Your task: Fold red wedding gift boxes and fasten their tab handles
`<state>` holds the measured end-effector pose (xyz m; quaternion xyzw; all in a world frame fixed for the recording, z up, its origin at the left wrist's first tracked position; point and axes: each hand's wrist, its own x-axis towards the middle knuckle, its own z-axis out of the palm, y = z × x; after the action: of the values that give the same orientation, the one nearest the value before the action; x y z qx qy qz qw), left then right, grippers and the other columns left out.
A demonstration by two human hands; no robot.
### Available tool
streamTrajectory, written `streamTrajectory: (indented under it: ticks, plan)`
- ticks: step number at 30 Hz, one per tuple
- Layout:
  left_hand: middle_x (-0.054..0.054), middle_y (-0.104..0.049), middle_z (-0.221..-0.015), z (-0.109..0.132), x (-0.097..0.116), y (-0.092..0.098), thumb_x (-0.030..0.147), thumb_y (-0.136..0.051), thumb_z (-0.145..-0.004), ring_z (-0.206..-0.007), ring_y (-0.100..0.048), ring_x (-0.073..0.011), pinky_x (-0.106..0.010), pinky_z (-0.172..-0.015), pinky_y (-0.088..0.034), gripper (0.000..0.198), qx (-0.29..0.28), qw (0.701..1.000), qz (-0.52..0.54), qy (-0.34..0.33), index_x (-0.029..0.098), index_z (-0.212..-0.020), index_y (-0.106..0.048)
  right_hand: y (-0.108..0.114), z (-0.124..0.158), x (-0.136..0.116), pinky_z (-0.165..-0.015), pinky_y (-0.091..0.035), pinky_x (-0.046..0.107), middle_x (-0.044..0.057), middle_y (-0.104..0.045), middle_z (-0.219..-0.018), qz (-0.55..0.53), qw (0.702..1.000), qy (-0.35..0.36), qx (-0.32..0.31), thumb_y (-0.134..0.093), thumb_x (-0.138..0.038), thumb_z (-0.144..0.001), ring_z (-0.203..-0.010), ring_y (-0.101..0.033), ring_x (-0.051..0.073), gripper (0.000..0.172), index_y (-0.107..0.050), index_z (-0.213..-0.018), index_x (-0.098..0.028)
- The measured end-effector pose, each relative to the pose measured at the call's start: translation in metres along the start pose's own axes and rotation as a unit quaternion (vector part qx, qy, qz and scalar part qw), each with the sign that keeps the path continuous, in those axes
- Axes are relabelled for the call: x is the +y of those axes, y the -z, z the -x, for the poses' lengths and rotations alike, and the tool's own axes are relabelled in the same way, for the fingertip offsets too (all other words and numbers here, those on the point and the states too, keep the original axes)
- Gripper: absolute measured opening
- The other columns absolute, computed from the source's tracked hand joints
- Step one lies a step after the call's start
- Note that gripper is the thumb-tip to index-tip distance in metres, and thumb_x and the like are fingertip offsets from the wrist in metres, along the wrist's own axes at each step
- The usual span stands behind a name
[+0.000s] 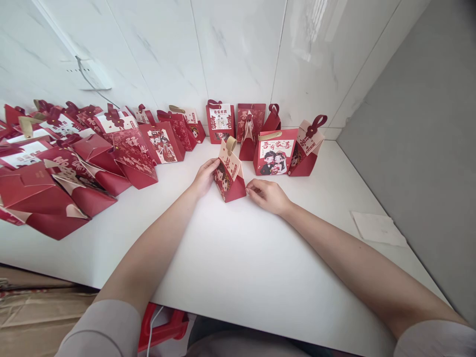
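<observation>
Two bare forearms reach up from the bottom of the frame to one red gift box [230, 179] standing at the centre of the white table [238, 267]. The left hand [204, 177] clasps its left side with lightly curled fingers. The right hand [268, 195] has bent fingers whose tips touch the base corner; whether they pinch it cannot be told. Six similar boxes [274, 151] stand behind near the wall. An uncountable pile of boxes [85, 158] fills the left. One paper sheet [377, 228] lies at right.
</observation>
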<state>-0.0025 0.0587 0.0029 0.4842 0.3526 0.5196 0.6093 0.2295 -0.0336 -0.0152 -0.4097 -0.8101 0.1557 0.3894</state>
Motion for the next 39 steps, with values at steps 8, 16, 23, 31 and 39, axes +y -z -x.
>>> streamTrajectory:
  ticks: [8,16,23,31,39]
  plan:
    - [-0.001,-0.071,-0.084,-0.0025,-0.0024,0.0041,0.039,-0.08,-0.072,-0.075,-0.063,-0.0139,-0.026,-0.075,-0.048,0.028,-0.01,1.0,-0.013,0.011,0.018,-0.088,-0.071,0.0026,0.0002,-0.0037,-0.066,-0.049,0.026,0.003,-0.069,-0.081,0.008,1.0,0.024,-0.018,-0.053,-0.024,-0.093,-0.069,-0.064,0.016,0.01,-0.063,-0.092,-0.021]
    - [-0.002,-0.071,-0.083,-0.002,-0.0017,0.002,0.039,-0.079,-0.072,-0.074,-0.063,-0.0146,-0.026,-0.073,-0.047,0.027,-0.01,1.0,-0.014,0.013,0.017,-0.087,-0.072,0.0023,0.0001,-0.0042,-0.065,-0.049,0.027,0.003,-0.069,-0.081,0.002,1.0,0.023,-0.017,-0.053,-0.024,-0.093,-0.069,-0.064,0.016,0.01,-0.063,-0.091,-0.021]
    - [-0.002,-0.07,-0.081,-0.0021,-0.0021,0.0018,0.041,-0.082,-0.069,-0.073,-0.062,-0.0138,-0.025,-0.072,-0.047,0.031,-0.01,1.0,-0.012,0.014,0.017,-0.085,-0.071,0.0023,-0.0002,-0.0046,-0.066,-0.048,0.026,0.004,-0.069,-0.081,0.002,1.0,0.02,-0.02,-0.052,-0.024,-0.093,-0.069,-0.064,0.016,0.011,-0.063,-0.092,-0.021]
    - [-0.002,-0.07,-0.081,-0.0017,-0.0009,0.0012,0.039,-0.083,-0.068,-0.073,-0.061,-0.0132,-0.024,-0.071,-0.046,0.031,-0.005,1.0,-0.004,0.019,0.016,-0.085,-0.071,0.0026,-0.0002,-0.0044,-0.067,-0.047,0.026,0.004,-0.069,-0.082,0.005,1.0,0.015,-0.027,-0.051,-0.026,-0.093,-0.071,-0.064,0.017,0.013,-0.063,-0.092,-0.02]
    - [-0.002,-0.069,-0.08,-0.0015,-0.0016,0.0016,0.038,-0.081,-0.071,-0.072,-0.06,-0.0129,-0.024,-0.071,-0.045,0.029,-0.011,1.0,-0.008,0.016,0.015,-0.086,-0.071,0.003,-0.0006,-0.0057,-0.067,-0.047,0.026,0.005,-0.069,-0.082,0.004,0.999,0.015,-0.029,-0.051,-0.026,-0.093,-0.071,-0.063,0.017,0.014,-0.063,-0.092,-0.02]
